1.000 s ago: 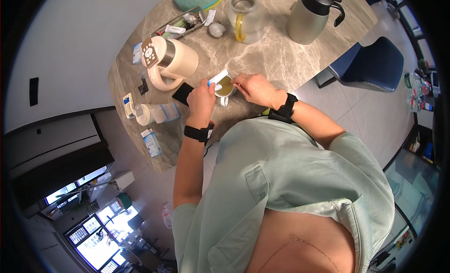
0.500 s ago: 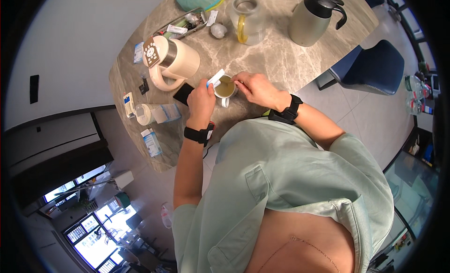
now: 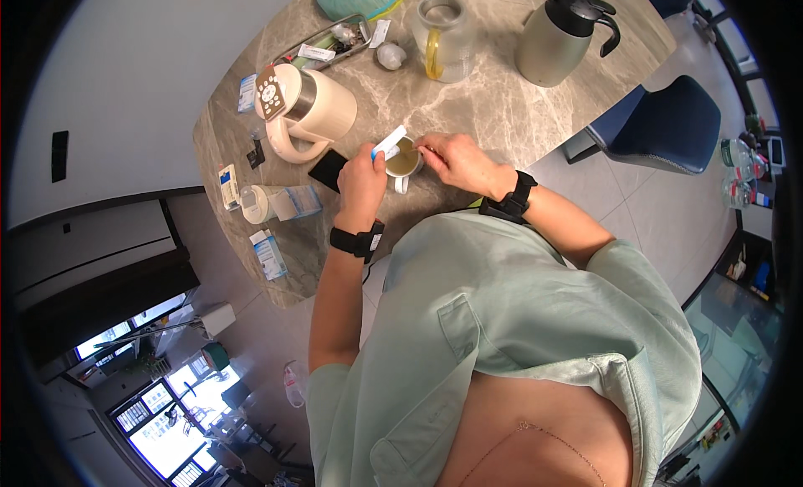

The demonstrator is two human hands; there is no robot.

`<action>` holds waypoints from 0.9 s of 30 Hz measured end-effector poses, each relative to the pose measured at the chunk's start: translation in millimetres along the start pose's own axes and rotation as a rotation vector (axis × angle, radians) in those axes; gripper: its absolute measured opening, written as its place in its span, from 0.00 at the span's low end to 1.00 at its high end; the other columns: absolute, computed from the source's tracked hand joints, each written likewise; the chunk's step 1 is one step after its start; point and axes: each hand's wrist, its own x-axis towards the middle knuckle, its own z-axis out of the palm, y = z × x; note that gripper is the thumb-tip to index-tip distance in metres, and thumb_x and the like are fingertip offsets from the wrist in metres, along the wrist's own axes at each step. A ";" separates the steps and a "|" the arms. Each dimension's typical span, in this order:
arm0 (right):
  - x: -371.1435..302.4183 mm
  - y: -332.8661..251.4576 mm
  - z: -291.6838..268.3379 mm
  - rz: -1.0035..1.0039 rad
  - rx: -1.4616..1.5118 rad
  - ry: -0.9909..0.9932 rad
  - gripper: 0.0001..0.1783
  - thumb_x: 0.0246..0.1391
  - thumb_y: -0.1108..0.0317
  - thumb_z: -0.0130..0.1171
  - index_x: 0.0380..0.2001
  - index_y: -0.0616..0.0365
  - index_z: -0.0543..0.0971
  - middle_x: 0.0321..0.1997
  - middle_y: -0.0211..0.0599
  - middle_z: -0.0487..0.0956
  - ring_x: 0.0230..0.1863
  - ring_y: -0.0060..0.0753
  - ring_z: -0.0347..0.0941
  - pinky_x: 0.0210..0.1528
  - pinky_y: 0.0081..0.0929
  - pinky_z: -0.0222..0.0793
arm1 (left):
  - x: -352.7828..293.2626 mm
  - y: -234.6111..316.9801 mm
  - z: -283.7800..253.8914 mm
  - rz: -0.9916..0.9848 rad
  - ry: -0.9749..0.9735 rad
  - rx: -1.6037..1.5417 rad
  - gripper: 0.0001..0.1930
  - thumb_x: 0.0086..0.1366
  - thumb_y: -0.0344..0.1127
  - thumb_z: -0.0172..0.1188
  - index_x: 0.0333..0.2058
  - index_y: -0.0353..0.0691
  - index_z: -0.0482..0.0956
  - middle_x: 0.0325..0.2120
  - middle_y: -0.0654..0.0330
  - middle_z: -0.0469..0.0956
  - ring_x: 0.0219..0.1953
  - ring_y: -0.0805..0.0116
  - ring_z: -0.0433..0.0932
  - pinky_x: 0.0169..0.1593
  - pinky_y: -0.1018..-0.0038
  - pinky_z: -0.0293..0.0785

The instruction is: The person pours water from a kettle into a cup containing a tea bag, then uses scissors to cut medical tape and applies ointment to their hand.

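Observation:
A white mug [image 3: 402,184] of cloudy yellow-green liquid stands near the table's front edge, its handle toward me. My left hand [image 3: 362,184] is closed on a small white-and-blue packet [image 3: 390,141], held at the mug's left rim. At the opposite rim, the fingers of my right hand [image 3: 458,162] pinch a thin spoon that dips into the liquid; the fingers hide most of it. Just left of my left hand lies a black phone [image 3: 327,168], flat on the table.
A cream electric kettle [image 3: 333,109] stands left of the mug. Farther back are a glass pitcher [image 3: 447,48], a steel thermos jug [image 3: 552,48] and a tray [image 3: 355,25] of small items. Small boxes [image 3: 268,254] and a plastic cup [image 3: 255,204] occupy the left side. A blue chair [image 3: 669,123] stands at right.
The packet has tilted slightly and shifted a little to the right over the mug's rim. My right hand has moved slightly at the rim, still pinching the spoon.

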 end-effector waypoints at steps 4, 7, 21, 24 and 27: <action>4.0 8.7 5.5 -0.049 -0.023 0.065 0.07 0.52 0.68 0.50 0.32 0.58 0.76 0.28 0.46 0.76 0.30 0.52 0.72 0.31 0.41 0.68 | 0.6 -1.0 1.5 0.005 0.010 -0.007 0.10 0.61 0.38 0.52 0.33 0.37 0.72 0.22 0.46 0.76 0.28 0.45 0.76 0.31 0.55 0.69; 2.2 14.2 10.9 -0.095 -0.123 0.015 0.07 0.52 0.69 0.50 0.32 0.58 0.75 0.28 0.44 0.76 0.29 0.51 0.72 0.30 0.41 0.68 | 1.6 0.8 -0.5 0.001 0.007 0.016 0.10 0.61 0.39 0.51 0.32 0.37 0.72 0.22 0.46 0.76 0.28 0.44 0.76 0.30 0.55 0.69; 7.7 20.5 19.3 -0.058 -0.102 -0.057 0.06 0.52 0.69 0.49 0.29 0.61 0.73 0.28 0.46 0.75 0.29 0.53 0.71 0.31 0.43 0.67 | 5.5 -0.6 1.8 -0.031 -0.032 -0.020 0.09 0.60 0.38 0.52 0.32 0.37 0.73 0.24 0.45 0.76 0.30 0.43 0.75 0.32 0.55 0.69; 7.5 20.5 17.9 -0.127 -0.073 -0.022 0.06 0.47 0.71 0.52 0.31 0.60 0.73 0.29 0.45 0.75 0.29 0.52 0.72 0.31 0.43 0.67 | 6.5 -0.5 1.3 -0.036 -0.041 -0.019 0.09 0.60 0.38 0.52 0.33 0.38 0.74 0.24 0.46 0.77 0.30 0.43 0.75 0.33 0.55 0.69; 5.8 15.8 13.8 -0.131 -0.223 -0.101 0.09 0.42 0.73 0.55 0.31 0.58 0.73 0.29 0.43 0.75 0.29 0.51 0.72 0.30 0.42 0.67 | 7.1 -1.9 0.6 -0.044 -0.048 -0.019 0.09 0.60 0.38 0.53 0.33 0.38 0.74 0.24 0.46 0.77 0.30 0.44 0.76 0.33 0.55 0.70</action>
